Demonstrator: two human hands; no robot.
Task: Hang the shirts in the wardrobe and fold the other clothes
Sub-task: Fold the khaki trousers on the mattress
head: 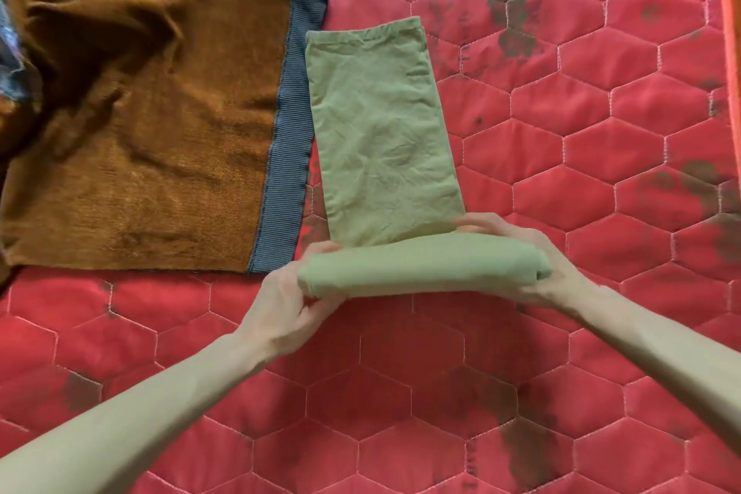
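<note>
Though half-rolled, green cloth (pixel 385 132) btw. hands

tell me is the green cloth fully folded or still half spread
Half spread. The near end of the green cloth is rolled up between the left hand and right hand.

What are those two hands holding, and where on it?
Both hold the green garment by its rolled near end: the left hand grips the roll's left end, the right hand its right end.

sweater (pixel 152 124) left of trousers (pixel 381 124), on quilt (pixel 601 132)
</note>
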